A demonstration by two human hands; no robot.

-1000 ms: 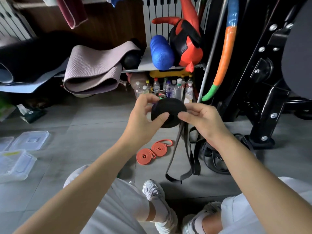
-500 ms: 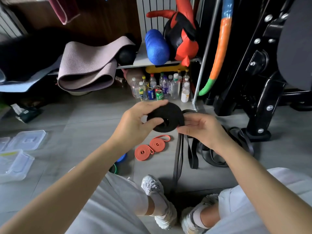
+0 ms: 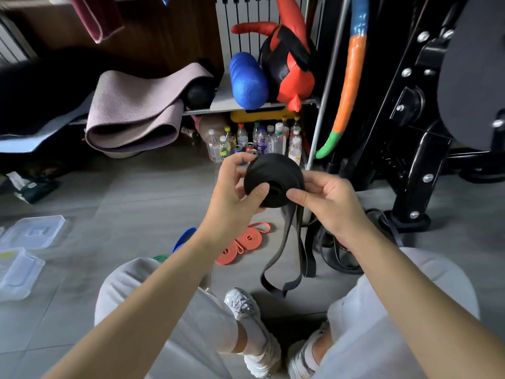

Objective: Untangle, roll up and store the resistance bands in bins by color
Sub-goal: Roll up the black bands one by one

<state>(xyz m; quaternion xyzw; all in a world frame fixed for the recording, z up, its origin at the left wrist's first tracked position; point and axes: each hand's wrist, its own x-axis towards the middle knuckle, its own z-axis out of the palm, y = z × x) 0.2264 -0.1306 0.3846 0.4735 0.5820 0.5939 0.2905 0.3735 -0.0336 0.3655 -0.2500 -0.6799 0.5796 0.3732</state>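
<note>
Two rolled bands, a blue band [image 3: 184, 237] and a green band [image 3: 161, 258], peep out from behind the left arm [image 3: 164, 291] at lower centre-left, mostly hidden by it. More black bands [image 3: 341, 258] lie on the floor behind the right arm [image 3: 410, 291], only partly in sight; how many I cannot tell. Clear plastic bins [image 3: 16, 272] are cut off by the left edge of the frame and blurred, so their contents are unclear.

At the centre of the frame both hands hold a black band roll [image 3: 273, 173] in the air. The left hand [image 3: 232, 198] grips its left side, fingers curled over the top rim and thumb pressed on the near face beside the hollow middle. The right hand [image 3: 330, 206] pinches its right side, thumb on the near face, fingers behind. From the bottom of the roll a loose tail [image 3: 284, 242] of the same band hangs down below the hands, its lowest loop near a white shoe [image 3: 246, 305]; whether it touches the floor I cannot tell.

Coiled orange bands [image 3: 243, 242] lie on the grey floor [image 3: 136, 192] below and left of the roll. Bare floor opens toward the middle left of the frame; a black machine frame [image 3: 410, 149] closes in the right side, and bottles [image 3: 254, 140] stand just beyond the roll
</note>
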